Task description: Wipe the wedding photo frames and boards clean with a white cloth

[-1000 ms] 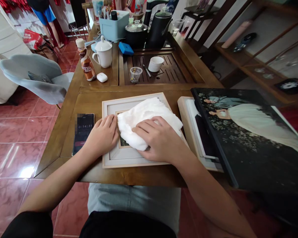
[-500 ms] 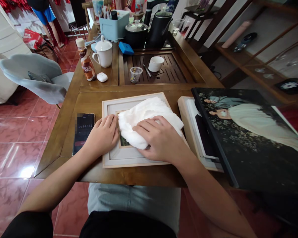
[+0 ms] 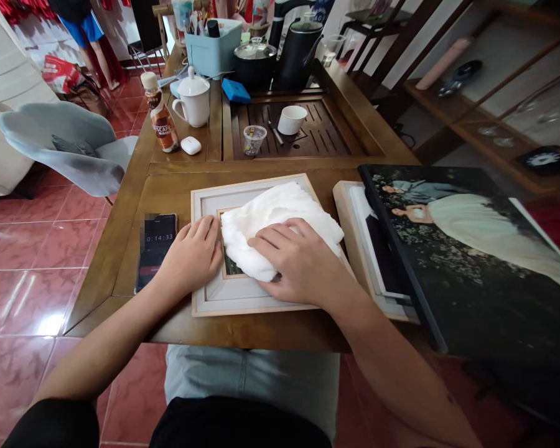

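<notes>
A picture frame (image 3: 205,305) with a pale wooden edge and a wide white inner border lies flat on the table. A crumpled, fluffy white cloth (image 3: 280,208) covers most of its middle, and a dark strip of the picture shows at the cloth's lower left. My left hand (image 3: 198,252) rests on the frame's left border, fingers stretched out beside the cloth and holding nothing. My right hand (image 3: 303,261) presses on the cloth with curled fingers wrapped over its near side. Part of its thumb is hidden.
Left of the frame lies a phone (image 3: 156,249) with a running timer. At right, a large photo panel (image 3: 471,261) leans over another frame (image 3: 348,218). Farther back stand a bottle (image 3: 161,121), a lidded white mug (image 3: 193,99), a plastic cup (image 3: 254,140) and a white cup (image 3: 292,119).
Both hands and the cloth stay in nearly the same place. The phone's timer has advanced by one second, and the view has shifted very slightly.
</notes>
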A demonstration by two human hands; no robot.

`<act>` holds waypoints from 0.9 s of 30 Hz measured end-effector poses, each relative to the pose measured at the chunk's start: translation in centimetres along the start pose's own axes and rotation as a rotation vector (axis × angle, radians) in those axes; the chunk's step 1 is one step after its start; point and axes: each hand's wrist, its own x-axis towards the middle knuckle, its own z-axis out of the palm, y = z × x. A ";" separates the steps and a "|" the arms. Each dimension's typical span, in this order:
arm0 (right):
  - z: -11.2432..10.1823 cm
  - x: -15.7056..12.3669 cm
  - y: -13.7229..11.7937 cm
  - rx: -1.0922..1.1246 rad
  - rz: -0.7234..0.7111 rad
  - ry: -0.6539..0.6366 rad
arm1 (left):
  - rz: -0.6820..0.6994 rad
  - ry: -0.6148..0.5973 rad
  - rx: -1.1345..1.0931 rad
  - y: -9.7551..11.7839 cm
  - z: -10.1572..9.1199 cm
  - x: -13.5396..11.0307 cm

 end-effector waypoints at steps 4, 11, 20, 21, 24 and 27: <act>0.0 0.0 0.0 -0.005 0.004 0.004 | -0.004 0.000 0.011 0.0 0.0 0.0; 0.0 -0.1 0.0 0.000 0.021 0.015 | -0.003 0.003 0.001 0.1 -0.1 -0.1; -0.1 0.0 -0.1 0.027 -0.027 -0.017 | 0.004 0.017 -0.040 0.0 -0.1 0.0; -0.2 0.0 -0.2 0.031 -0.030 -0.015 | 0.006 0.016 -0.046 0.0 -0.1 0.0; -0.2 0.0 -0.2 0.029 -0.018 -0.008 | 0.005 0.009 -0.052 0.0 -0.2 0.0; -0.2 0.0 -0.2 0.018 0.004 -0.006 | -0.001 0.005 -0.043 0.0 -0.3 0.0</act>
